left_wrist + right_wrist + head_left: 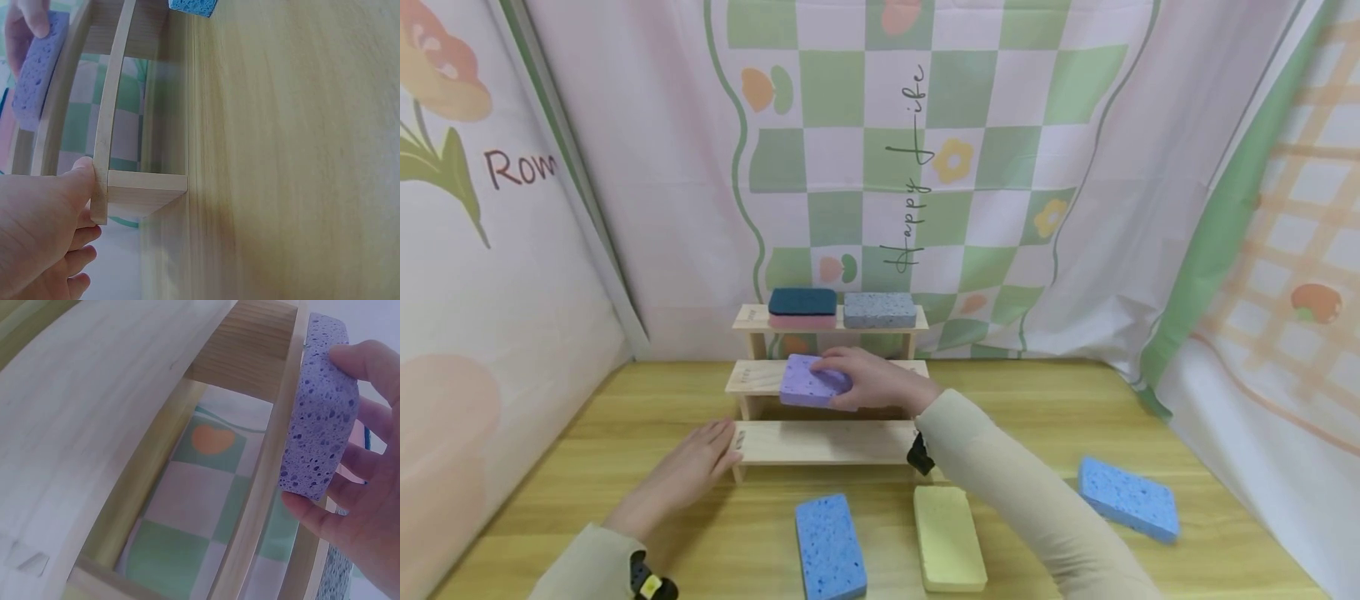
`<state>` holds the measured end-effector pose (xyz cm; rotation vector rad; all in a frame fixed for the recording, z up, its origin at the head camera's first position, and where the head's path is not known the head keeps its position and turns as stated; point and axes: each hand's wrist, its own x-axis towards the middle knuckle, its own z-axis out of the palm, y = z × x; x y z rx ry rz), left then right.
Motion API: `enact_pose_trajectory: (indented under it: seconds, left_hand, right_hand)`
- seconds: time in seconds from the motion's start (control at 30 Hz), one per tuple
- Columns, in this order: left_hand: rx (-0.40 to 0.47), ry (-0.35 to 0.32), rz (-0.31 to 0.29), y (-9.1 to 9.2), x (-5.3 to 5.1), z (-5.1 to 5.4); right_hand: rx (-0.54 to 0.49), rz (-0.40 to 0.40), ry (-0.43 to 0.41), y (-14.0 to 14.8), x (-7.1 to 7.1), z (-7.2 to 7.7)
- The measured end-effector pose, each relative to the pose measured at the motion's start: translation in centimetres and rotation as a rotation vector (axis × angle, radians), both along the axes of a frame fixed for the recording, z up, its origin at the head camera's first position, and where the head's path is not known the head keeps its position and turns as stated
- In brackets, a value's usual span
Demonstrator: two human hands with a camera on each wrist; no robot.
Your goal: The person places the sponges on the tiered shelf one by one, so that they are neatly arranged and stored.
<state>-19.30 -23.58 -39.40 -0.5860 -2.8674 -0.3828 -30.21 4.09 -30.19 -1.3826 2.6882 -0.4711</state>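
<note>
A purple sponge (808,382) lies at the middle step of a three-step wooden rack (827,442). My right hand (880,379) holds it, with the thumb on one side and the fingers round its far end in the right wrist view. The sponge (322,412) overhangs that step's front edge; whether it bears fully on the board I cannot tell. My left hand (688,467) grips the left end of the lowest step, and in the left wrist view its thumb presses the board (106,125) while the other fingers curl behind it.
On the top step sit a dark teal and pink sponge (802,308) and a grey speckled sponge (880,310). Before the rack lie a blue sponge (831,546) and a yellow sponge (950,537). Another blue sponge (1129,498) is at the right. A printed curtain (1037,308) hangs behind.
</note>
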Motion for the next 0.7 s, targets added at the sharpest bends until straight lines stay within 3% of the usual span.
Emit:
enact_pose_trajectory:
  seconds: [0.5,0.7]
  left_hand:
    - [0.003,0.004,-0.002,0.0,0.0,0.0]
    - [0.0,0.009,-0.001,0.0,-0.1,-0.1]
  right_hand:
    - [-0.016,-0.054,-0.034,-2.1,-0.5,0.0]
    - [-0.031,-0.024,-0.031,-2.5,-0.7,-0.2]
